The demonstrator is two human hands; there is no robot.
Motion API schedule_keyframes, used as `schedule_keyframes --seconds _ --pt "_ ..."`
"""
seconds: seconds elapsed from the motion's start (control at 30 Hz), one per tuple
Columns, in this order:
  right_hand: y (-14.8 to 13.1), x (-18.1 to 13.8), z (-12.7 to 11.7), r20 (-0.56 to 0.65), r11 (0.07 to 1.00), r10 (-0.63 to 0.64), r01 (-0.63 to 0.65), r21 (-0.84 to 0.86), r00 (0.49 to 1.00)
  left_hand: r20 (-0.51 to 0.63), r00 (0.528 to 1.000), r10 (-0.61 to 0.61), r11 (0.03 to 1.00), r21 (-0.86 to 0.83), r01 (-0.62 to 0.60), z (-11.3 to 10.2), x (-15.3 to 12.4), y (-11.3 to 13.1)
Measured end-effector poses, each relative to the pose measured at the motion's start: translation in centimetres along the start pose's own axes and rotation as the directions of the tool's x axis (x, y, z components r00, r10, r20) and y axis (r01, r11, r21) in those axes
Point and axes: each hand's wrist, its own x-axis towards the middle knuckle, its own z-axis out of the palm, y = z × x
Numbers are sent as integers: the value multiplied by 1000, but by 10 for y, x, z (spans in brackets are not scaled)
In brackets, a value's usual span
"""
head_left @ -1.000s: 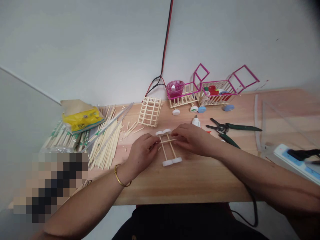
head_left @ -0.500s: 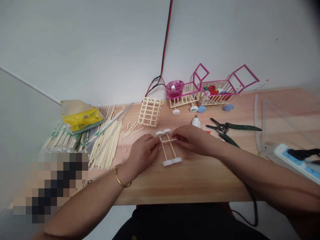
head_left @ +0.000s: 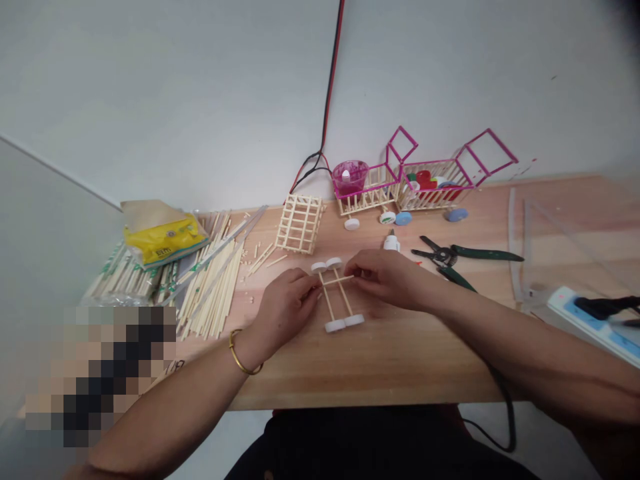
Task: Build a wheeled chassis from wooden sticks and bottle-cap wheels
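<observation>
Two thin wooden axles (head_left: 345,296) lie side by side on the table, with white bottle-cap wheels (head_left: 335,326) at their near ends and matching caps (head_left: 333,263) at their far ends. A short wooden stick (head_left: 338,280) lies across both axles near the far wheels. My left hand (head_left: 285,303) is closed, pinching the stick's left end. At its right end, the fingertips of my right hand (head_left: 383,277) are closed on the same stick. Parts of the fingertips are hidden.
Behind stand a stick lattice (head_left: 300,225), two pink-trimmed stick carts (head_left: 434,185) and a pink cup (head_left: 351,177). A glue gun (head_left: 392,241), wire strippers (head_left: 443,253) and a power strip (head_left: 595,327) lie right. Loose sticks (head_left: 214,290) and a yellow packet (head_left: 163,237) are left.
</observation>
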Motion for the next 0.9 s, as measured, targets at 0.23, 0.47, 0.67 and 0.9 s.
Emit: schedule_keyframes --seconds 0.23,0.47,0.67,0.9 --pt "-1 0 -2 11 1000 5 -5 -14 1000 10 1000 -10 1000 -1 10 1 0 -1" --pt "0 0 -1 4 1000 5 -5 -20 1000 6 1000 -16 1000 -5 16 1 0 1" --pt "0 0 -2 5 1000 4 -3 -25 1000 14 1000 -21 1000 6 21 0 0 1" --pt "0 0 -2 9 1000 8 -8 -25 1000 3 1000 -9 1000 -1 9 0 1 2"
